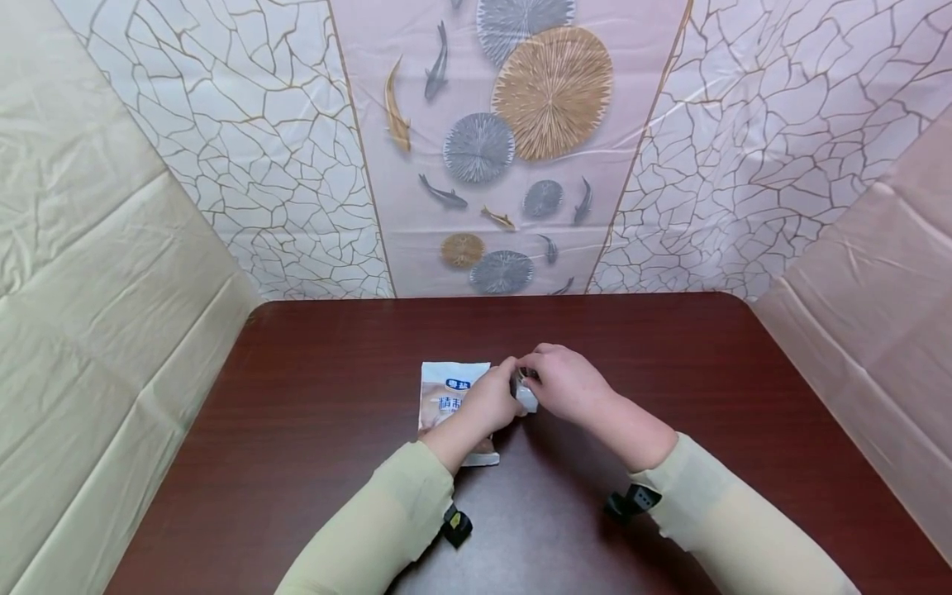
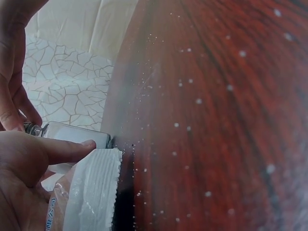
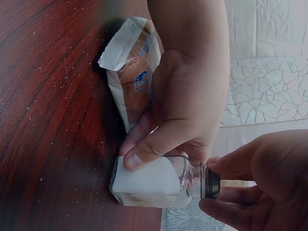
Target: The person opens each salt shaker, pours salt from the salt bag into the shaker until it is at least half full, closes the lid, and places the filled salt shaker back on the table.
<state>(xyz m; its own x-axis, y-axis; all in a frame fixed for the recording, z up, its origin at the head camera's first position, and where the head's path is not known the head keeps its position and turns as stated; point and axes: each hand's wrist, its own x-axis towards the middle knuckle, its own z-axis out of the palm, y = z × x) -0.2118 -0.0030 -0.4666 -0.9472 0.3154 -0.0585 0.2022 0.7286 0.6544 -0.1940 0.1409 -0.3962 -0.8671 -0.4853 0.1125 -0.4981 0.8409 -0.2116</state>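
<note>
My left hand (image 1: 487, 401) grips the body of a small clear glass shaker bottle (image 3: 149, 185), its thumb along one face. White salt-like grains fill most of the bottle, which stands upright at the tabletop. At its top, my right hand (image 1: 568, 384) pinches the black cap (image 3: 211, 183) between thumb and fingers. The cap sits at the bottle's neck in the right wrist view. Beside the bottle, partly behind my left hand and forearm in the head view, lies a white and brown plastic packet (image 1: 445, 388) with blue print.
Small white grains (image 2: 198, 101) are scattered over the dark red-brown wooden table (image 1: 327, 430). A patterned cloth (image 1: 283, 124) hangs behind the table's far edge, with plain cream cloth (image 1: 97, 330) along the left side and more on the right.
</note>
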